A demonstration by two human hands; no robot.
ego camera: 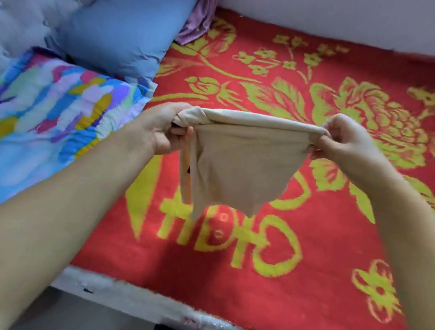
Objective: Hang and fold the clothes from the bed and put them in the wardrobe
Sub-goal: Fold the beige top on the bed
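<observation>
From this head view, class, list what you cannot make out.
- Beige cloth: what garment it is; bunched in left hand and right hand.
- Purple cloth: top edge cuts it off.
- Wardrobe: out of view.
- Bed frame: blurred.

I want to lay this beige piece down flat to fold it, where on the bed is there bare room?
The red floral blanket lies bare below the beige garment held by the left hand and right hand, down to the bed's near edge. Crowded: the multicoloured quilt, the blue pillow and purple cloth at the head end.
</observation>
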